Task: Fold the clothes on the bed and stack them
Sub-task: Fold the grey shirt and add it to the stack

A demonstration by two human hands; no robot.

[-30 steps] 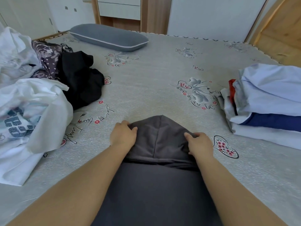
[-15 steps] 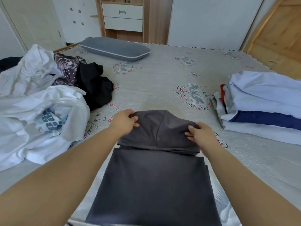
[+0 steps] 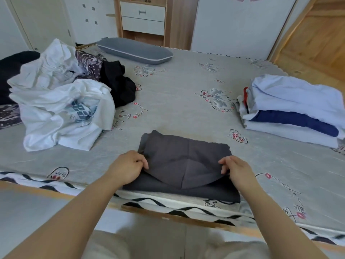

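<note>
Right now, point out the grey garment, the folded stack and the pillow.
grey garment [image 3: 183, 157]: head view, middle of its top layer.
folded stack [image 3: 291, 96]: head view, pale top item.
pillow [image 3: 136, 50]: head view, its centre.

Dark grey garment [image 3: 183, 161] lies near the bed's front edge, partly folded: rounded hood-like flap with a centre seam laid over a flat lower layer. Left hand [image 3: 128, 168] pinches the flap's left edge, right hand [image 3: 236, 170] pinches its right edge. Unfolded pile [image 3: 61, 101] on the left: crumpled white shirts, one with a blue-grey print, plus patterned purple and black pieces. Folded stack [image 3: 295, 111] on the right: pale blue on top, navy and white below, red edge showing.
</note>
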